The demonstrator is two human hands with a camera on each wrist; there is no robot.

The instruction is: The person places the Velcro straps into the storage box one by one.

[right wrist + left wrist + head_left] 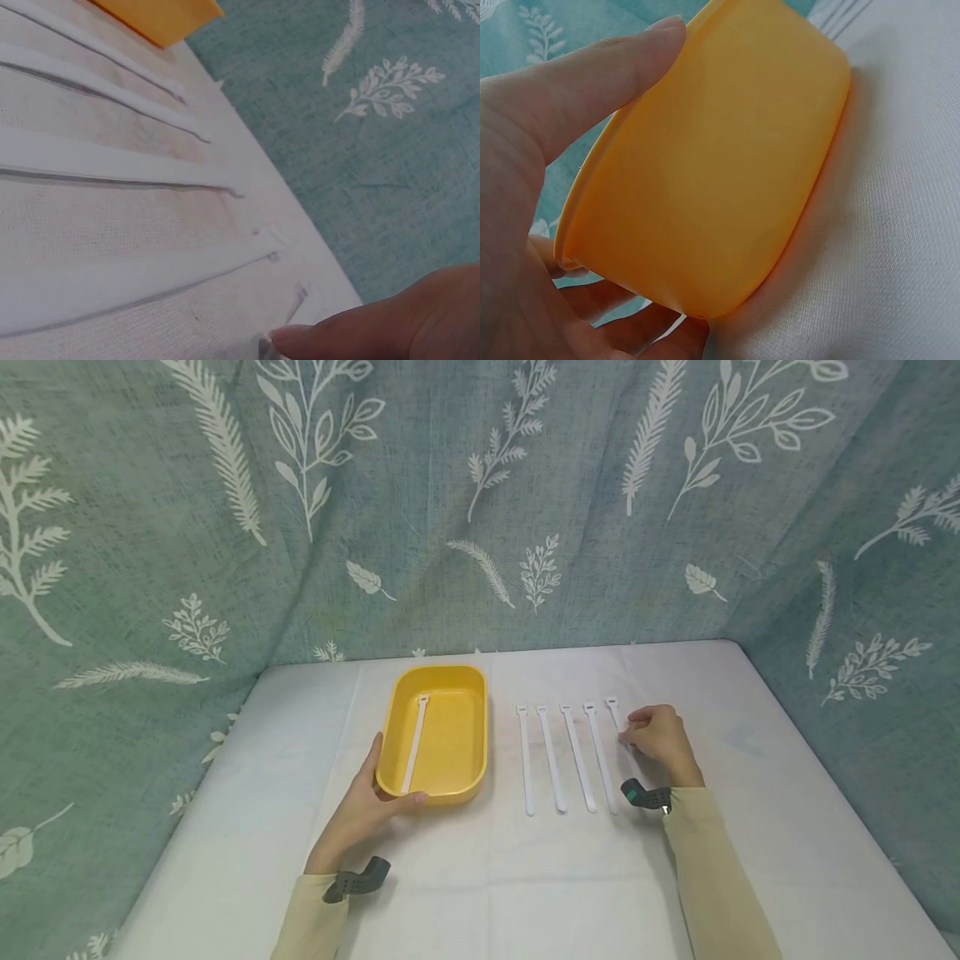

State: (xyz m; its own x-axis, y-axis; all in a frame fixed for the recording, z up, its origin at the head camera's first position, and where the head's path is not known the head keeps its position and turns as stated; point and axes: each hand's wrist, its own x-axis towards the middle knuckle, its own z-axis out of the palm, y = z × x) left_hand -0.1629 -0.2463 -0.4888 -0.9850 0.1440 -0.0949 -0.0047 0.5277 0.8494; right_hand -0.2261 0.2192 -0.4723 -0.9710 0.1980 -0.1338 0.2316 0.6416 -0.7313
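Note:
A yellow plastic tray (454,739) stands on the table's left half, with one white cable tie (415,745) lying lengthwise inside. My left hand (367,806) grips its near left corner, the thumb (641,64) on the rim and the fingers around the side. To the right of the tray lies a row of several flat white cable ties (551,760), their slotted heads at the far end. My right hand (662,739) pinches the rightmost cable tie (614,712) partway along its strap. In the right wrist view, the finger (337,334) covers part of that tie.
A white cloth covers the table (570,877). Behind it and at both sides hangs a green curtain (420,527) with white leaf prints. Each wrist wears a dark camera band (358,879).

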